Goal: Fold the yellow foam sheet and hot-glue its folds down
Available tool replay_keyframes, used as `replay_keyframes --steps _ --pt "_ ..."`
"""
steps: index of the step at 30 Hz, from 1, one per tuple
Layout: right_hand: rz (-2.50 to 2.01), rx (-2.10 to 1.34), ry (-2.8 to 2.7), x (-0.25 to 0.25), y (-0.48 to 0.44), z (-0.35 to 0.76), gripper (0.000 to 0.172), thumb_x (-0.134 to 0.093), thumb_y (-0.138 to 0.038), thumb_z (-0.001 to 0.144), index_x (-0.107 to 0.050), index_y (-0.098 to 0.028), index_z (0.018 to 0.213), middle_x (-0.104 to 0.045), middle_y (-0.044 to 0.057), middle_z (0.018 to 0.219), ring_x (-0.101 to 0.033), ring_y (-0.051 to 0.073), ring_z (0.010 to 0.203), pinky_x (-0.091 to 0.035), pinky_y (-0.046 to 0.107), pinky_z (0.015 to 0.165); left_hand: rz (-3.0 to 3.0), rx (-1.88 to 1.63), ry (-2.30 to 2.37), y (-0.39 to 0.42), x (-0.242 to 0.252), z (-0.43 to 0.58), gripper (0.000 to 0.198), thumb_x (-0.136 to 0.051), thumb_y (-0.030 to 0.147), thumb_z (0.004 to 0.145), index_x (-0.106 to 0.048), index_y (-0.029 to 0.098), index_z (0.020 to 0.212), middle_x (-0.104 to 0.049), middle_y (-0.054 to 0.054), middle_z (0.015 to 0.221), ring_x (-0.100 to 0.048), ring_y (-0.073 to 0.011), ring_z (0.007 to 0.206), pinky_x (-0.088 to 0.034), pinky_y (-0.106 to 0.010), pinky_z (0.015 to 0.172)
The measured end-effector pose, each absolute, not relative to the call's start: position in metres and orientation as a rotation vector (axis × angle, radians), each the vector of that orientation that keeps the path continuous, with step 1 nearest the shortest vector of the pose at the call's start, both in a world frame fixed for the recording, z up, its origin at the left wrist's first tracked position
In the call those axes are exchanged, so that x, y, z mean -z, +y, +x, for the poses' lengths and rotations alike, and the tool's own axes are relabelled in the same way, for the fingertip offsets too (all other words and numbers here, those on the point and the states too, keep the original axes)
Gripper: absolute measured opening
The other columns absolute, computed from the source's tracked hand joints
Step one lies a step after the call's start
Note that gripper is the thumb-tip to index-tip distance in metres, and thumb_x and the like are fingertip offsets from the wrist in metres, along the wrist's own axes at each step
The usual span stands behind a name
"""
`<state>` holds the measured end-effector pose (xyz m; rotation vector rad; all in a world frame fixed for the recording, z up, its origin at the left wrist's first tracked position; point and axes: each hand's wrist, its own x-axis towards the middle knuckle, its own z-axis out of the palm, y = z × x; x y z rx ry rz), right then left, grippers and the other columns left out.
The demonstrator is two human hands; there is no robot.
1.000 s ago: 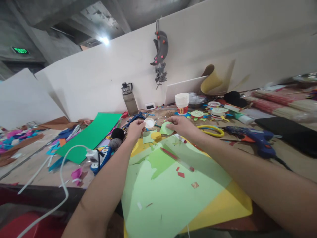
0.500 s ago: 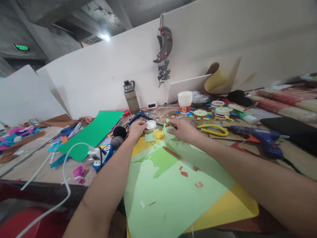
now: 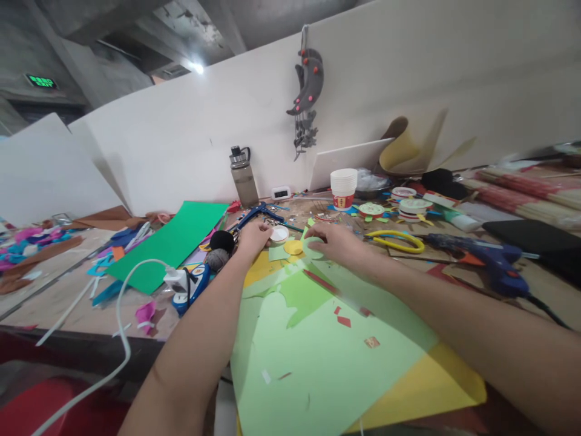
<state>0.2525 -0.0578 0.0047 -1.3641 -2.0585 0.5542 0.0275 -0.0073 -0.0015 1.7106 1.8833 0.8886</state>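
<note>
My left hand (image 3: 252, 235) reaches forward over the table with its fingers curled, its tips beside a small white round lid (image 3: 278, 234) that lies on the surface. My right hand (image 3: 333, 241) lies palm down with fingers stretched over a light green paper circle (image 3: 313, 247). A yellow paper disc (image 3: 293, 247) sits between the two hands. Under my forearms spread large light green paper sheets (image 3: 313, 357) on a yellow sheet (image 3: 426, 387).
A dark green sheet (image 3: 170, 245), a black pompom (image 3: 222, 241) and a white cable (image 3: 118, 315) lie at left. Behind stand a water bottle (image 3: 242, 178) and stacked paper cups (image 3: 343, 188). Yellow-handled scissors (image 3: 397, 240) and a blue glue gun (image 3: 490, 257) lie at right.
Both hands have come down to the table. The white lid left my left fingers and now lies on the surface; my right hand has laid the green circle flat.
</note>
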Motion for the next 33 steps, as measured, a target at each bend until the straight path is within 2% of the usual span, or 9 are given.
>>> replay_keyframes --steps 4,9,11,18,26,33 --pt "-1.351 -0.580 -2.086 -0.001 -0.058 0.250 0.019 -0.062 -0.021 0.079 -0.074 -0.019 0.093 -0.066 0.001 0.073 -0.055 0.015 0.067 -0.038 0.026 0.063 1.712 -0.897 1.910 -0.008 0.003 0.029 0.014 -0.061 0.026 0.081 -0.071 0.016 0.079 -0.062 0.000 0.052 -0.055 -0.0120 0.045 -0.043 -0.022 0.050" --pt "-1.307 -0.497 -2.093 -0.003 -0.057 0.253 0.020 -0.062 -0.023 0.078 -0.074 -0.020 0.093 -0.066 0.000 0.072 -0.055 0.015 0.066 -0.039 0.027 0.065 1.860 -1.124 1.950 -0.010 -0.006 0.034 0.012 -0.062 0.023 0.081 -0.071 0.016 0.076 -0.073 -0.004 0.077 -0.064 -0.0149 0.070 -0.047 -0.025 0.070" --pt "-1.300 -0.461 -2.067 -0.004 -0.055 0.256 0.019 -0.062 -0.024 0.078 -0.074 -0.020 0.092 -0.068 0.001 0.074 -0.056 0.016 0.067 -0.040 0.027 0.066 1.953 -1.256 1.900 -0.012 -0.010 0.038 0.012 -0.062 0.021 0.081 -0.071 0.017 0.074 -0.073 -0.003 0.079 -0.064 -0.0150 0.075 -0.046 -0.025 0.074" --pt "-1.231 -0.498 -2.061 0.002 -0.051 0.261 0.018 -0.063 -0.029 0.075 -0.075 -0.021 0.086 -0.068 0.001 0.072 -0.057 0.017 0.068 -0.042 0.028 0.066 2.002 -1.312 1.737 -0.017 -0.008 0.047 0.010 -0.063 0.018 0.080 -0.070 0.016 0.073 -0.072 -0.002 0.073 -0.062 -0.0134 0.067 -0.044 -0.023 0.066" --pt "-1.214 -0.760 -1.988 0.015 -0.040 0.254 0.019 -0.062 -0.033 0.075 -0.072 -0.022 0.087 -0.067 -0.001 0.070 -0.056 0.015 0.062 -0.042 0.026 0.056 1.900 -1.369 1.702 -0.012 -0.002 0.042 0.010 -0.061 0.017 0.080 -0.069 0.016 0.073 -0.072 -0.002 0.074 -0.064 -0.0140 0.068 -0.045 -0.024 0.067" --pt "-1.307 -0.547 -2.216 -0.009 -0.039 0.232 0.015 -0.062 -0.021 0.077 -0.073 -0.022 0.088 -0.074 0.001 0.085 -0.064 0.018 0.077 -0.047 0.028 0.070 1.892 -1.343 1.710 -0.015 0.000 0.042 0.012 -0.060 0.022 0.081 -0.070 0.018 0.075 -0.073 -0.002 0.076 -0.064 -0.0145 0.070 -0.046 -0.025 0.070"
